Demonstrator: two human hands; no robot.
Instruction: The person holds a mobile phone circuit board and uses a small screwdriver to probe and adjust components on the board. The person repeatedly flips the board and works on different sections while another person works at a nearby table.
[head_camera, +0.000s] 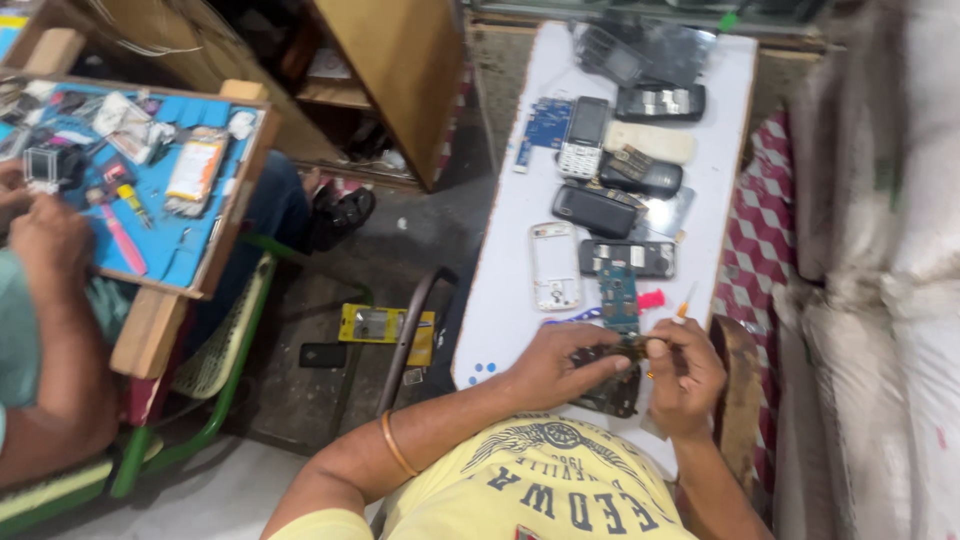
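My left hand (560, 362) rests on the white board (500, 300) and grips a dark phone body (612, 392) near its front edge. My right hand (686, 375) is closed around a small tool with an orange handle (684, 303), its tip held down at the phone body between the hands. Just beyond my fingers lie a green circuit board (620, 292), a white phone frame (554, 265) and a dark phone casing (628, 257).
Several more phones and parts lie farther up the board, among them a white keypad phone (583, 136) and a blue circuit board (547, 124). Another person's hand (45, 240) works at a blue-topped tray (170, 255) on the left. A yellow packet (385, 325) lies on the floor.
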